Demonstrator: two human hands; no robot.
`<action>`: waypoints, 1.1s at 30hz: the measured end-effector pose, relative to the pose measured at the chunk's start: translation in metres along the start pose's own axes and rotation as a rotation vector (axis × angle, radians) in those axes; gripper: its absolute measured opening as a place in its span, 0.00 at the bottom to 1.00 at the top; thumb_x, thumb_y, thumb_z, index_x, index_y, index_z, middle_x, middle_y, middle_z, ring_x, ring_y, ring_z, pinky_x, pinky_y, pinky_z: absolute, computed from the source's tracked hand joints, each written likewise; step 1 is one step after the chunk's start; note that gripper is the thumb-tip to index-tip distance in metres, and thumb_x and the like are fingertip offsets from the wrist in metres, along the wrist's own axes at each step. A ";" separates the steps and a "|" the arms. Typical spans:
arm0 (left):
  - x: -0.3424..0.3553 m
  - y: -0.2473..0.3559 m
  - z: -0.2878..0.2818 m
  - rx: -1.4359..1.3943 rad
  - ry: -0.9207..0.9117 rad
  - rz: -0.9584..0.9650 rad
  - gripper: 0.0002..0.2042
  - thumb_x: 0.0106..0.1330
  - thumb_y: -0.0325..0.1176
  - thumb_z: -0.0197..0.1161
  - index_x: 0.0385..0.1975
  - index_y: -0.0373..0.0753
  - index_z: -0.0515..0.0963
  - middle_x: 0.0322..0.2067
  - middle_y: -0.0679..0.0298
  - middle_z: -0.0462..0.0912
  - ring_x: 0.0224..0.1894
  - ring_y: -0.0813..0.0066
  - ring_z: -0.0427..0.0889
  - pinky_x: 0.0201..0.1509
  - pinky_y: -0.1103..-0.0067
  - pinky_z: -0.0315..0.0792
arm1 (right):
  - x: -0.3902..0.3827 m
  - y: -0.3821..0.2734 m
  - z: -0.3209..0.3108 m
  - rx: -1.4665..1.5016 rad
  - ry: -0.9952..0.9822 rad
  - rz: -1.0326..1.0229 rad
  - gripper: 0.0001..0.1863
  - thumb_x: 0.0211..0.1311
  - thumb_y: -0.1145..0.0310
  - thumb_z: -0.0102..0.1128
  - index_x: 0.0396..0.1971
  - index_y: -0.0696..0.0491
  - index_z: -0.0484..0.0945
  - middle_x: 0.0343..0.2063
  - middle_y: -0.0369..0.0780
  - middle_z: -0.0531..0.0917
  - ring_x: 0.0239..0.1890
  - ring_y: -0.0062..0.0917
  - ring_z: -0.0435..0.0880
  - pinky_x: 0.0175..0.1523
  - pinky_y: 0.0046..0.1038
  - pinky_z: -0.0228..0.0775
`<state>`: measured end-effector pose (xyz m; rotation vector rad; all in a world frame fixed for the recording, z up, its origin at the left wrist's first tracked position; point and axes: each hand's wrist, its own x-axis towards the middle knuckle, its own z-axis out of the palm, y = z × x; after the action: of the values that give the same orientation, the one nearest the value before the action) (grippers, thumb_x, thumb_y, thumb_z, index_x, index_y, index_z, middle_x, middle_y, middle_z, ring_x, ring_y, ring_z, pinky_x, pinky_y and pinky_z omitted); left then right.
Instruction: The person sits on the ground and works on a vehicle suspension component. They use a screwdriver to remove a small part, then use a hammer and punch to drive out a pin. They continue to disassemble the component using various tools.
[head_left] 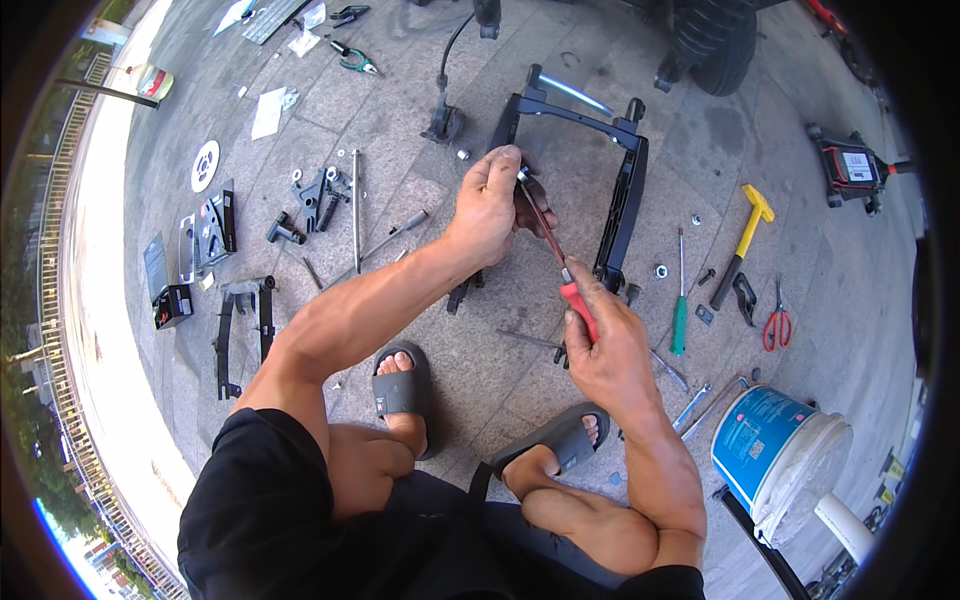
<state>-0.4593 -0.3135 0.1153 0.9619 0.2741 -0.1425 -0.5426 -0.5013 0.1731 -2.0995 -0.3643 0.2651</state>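
Over the black frame (622,205) on the paving (320,120), the right hand (612,355) grips a red-handled screwdriver (579,309); the left hand (487,205) curls about its tip, exact hold hidden. Work looks unfinished: the frame has its crossbar (570,113), but a U-shaped bracket (222,340) lies loose.

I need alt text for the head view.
A person's right hand holds a red-handled screwdriver, its shaft reaching the left hand, in front of a black frame. A hammer and other tools lie on paving.

Two hands (483,212), two forearms (380,295), two feet (397,364), two sandals (402,395), two screwdrivers (680,325), one hammer (746,238), one bucket (772,440), one white disc (205,150), one pair of green-handled pliers (354,61).
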 end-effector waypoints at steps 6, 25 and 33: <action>-0.005 0.005 0.001 0.034 -0.036 -0.008 0.15 0.72 0.45 0.46 0.39 0.38 0.70 0.20 0.59 0.75 0.20 0.63 0.80 0.24 0.72 0.75 | 0.002 0.003 -0.008 0.292 -0.129 0.227 0.25 0.58 0.77 0.54 0.58 0.54 0.70 0.36 0.49 0.82 0.39 0.38 0.84 0.44 0.29 0.73; 0.004 0.002 0.004 -0.145 0.005 -0.186 0.15 0.72 0.47 0.48 0.39 0.40 0.70 0.25 0.59 0.78 0.22 0.68 0.79 0.25 0.78 0.74 | 0.002 0.009 -0.017 0.116 -0.094 0.075 0.27 0.57 0.76 0.55 0.59 0.52 0.67 0.43 0.53 0.79 0.48 0.45 0.79 0.53 0.33 0.70; -0.006 -0.013 -0.027 -0.212 0.009 -0.473 0.13 0.71 0.38 0.43 0.45 0.38 0.70 0.33 0.53 0.78 0.34 0.64 0.79 0.39 0.72 0.73 | -0.019 0.096 -0.030 0.306 0.043 0.399 0.26 0.64 0.79 0.48 0.63 0.49 0.61 0.26 0.34 0.73 0.20 0.13 0.70 0.23 0.15 0.63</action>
<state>-0.4723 -0.2981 0.0923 0.6746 0.5127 -0.5315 -0.5356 -0.5800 0.1074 -1.8555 0.1216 0.4773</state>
